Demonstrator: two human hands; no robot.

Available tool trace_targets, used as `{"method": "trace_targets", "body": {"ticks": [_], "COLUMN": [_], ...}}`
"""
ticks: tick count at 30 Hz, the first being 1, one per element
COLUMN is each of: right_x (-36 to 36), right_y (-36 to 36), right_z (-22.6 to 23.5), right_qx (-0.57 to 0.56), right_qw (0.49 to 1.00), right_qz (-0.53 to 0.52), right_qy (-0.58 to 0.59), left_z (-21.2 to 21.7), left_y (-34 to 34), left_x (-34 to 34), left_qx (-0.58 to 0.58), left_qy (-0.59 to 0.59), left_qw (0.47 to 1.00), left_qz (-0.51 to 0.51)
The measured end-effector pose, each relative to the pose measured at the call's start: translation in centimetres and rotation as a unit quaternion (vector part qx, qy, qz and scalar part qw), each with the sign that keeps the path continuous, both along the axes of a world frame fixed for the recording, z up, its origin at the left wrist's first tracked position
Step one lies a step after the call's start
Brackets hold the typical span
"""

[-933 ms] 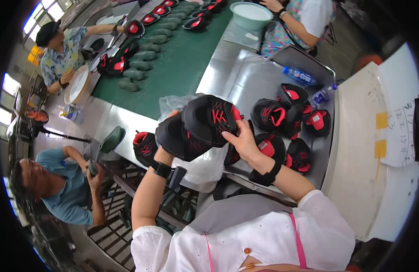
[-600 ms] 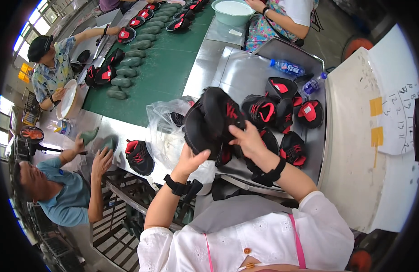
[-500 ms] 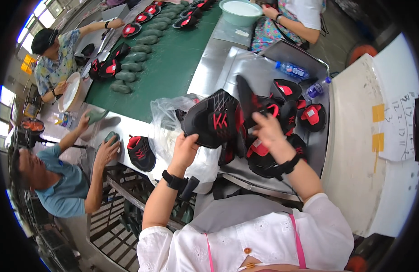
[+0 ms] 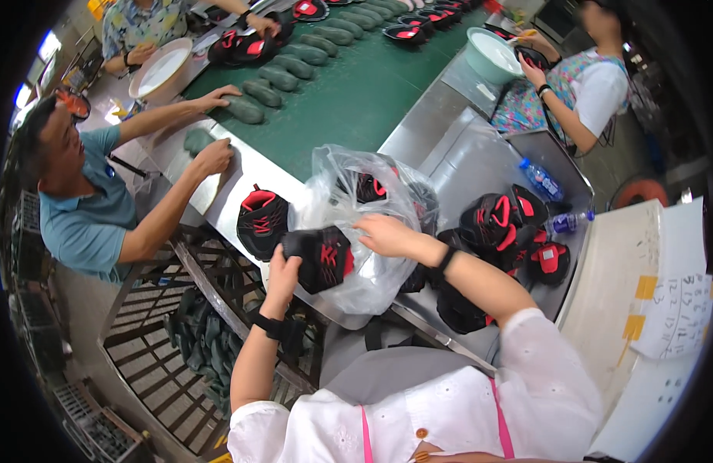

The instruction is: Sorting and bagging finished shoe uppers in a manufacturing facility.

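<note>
My left hand [image 4: 281, 276] grips a black shoe upper [image 4: 310, 253] with red lacing and a red lining edge, held above the near edge of the metal table. Reaching across from the right, my right hand [image 4: 389, 236] has its fingers stretched toward that upper, with nothing visible in them. Behind and below both hands lies a clear plastic bag [image 4: 331, 193], with black and red uppers [image 4: 368, 187] in or behind it. Another black upper with red lacing [image 4: 261, 221] stands on the table just left of the held one.
A metal tray [image 4: 454, 174] at right holds a pile of black and red uppers [image 4: 489, 222] and two bottles [image 4: 541, 180]. Green lasts [image 4: 302, 62] line the green conveyor [image 4: 348, 104]. A co-worker in blue [image 4: 90, 204] handles lasts at left. A slatted rack [image 4: 140, 328] stands below.
The view has shifted. Both hands held or handled uppers nearer the tray; the left hand's upper is now lower and turned. The right hand has moved left, off the pile, to the bag.
</note>
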State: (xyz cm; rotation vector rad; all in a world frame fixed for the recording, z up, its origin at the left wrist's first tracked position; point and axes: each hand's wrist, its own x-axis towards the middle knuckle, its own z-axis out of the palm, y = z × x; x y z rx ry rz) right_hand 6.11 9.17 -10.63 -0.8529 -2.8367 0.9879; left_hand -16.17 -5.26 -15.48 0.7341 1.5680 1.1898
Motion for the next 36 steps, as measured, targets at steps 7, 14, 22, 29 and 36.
{"method": "trace_targets", "body": {"ticks": [7,14,22,29,36], "right_x": [-1.4,-0.1,5.0,4.6,14.8], "right_y": [7.0,9.8,10.1,1.7,7.8], "right_z": [-7.0,-7.8,4.6,9.6,6.0], "right_qx": [0.301,0.433,-0.347,-0.081,0.239], "right_qw": [0.906,0.89,0.916,0.993,0.912], "right_qz": [-0.196,-0.045,-0.148,-0.056,-0.332], "right_qy": [-0.223,-0.136,0.135,0.065,0.014], "left_z": [-0.1,1.2,3.8,9.1,10.6], "left_y": [-1.9,-0.5,3.1,8.8,5.5], "left_x": [-0.2,0.1,-0.5,7.3,3.0], "left_qx": [0.064,0.108,0.135,0.137,0.151], "left_qy": [0.015,0.049,-0.053,0.193,0.101], "left_qw": [0.998,0.987,0.988,0.951,0.939], "left_qz": [0.021,-0.107,-0.059,-0.199,-0.291]}}
